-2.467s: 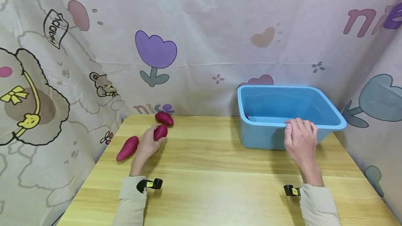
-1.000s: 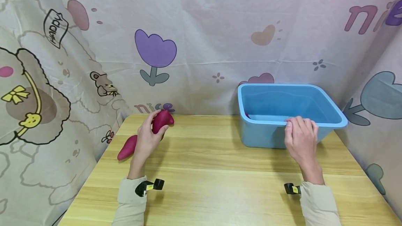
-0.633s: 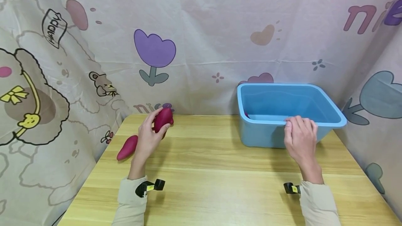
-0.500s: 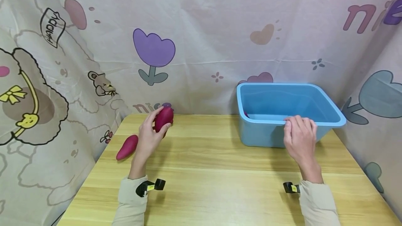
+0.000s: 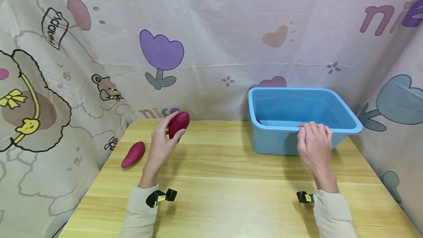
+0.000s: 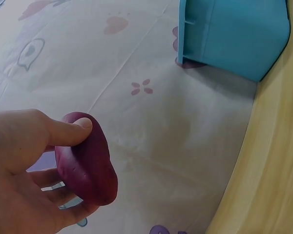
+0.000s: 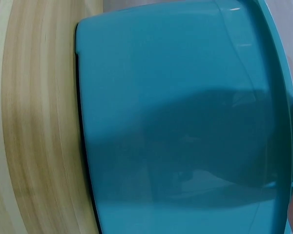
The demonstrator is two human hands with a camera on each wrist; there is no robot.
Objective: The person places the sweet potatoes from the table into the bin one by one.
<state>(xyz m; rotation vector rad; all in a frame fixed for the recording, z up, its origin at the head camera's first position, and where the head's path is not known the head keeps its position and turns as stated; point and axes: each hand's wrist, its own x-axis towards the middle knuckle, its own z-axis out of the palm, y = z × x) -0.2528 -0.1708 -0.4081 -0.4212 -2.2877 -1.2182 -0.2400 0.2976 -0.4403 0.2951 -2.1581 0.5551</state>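
Observation:
My left hand holds a purple-red sweet potato above the far left of the table, thumb on one side and fingers on the other. In the left wrist view the same sweet potato shows between thumb and fingers. A second, tapered sweet potato lies on the table to the left of that hand. My right hand grips the near rim of a blue plastic bin, fingers curled over the edge. A sliver of dark red shows inside the bin at its left; the rest is hidden.
The wooden table reaches back to a printed cloth, which also hangs along both sides. The bin stands at the table's far right, its wall filling most of the right wrist view.
My left hand has lifted the sweet potato off the table and moved it slightly right. A further sweet potato, earlier seen behind it, is now out of sight. The right hand stays on the rim.

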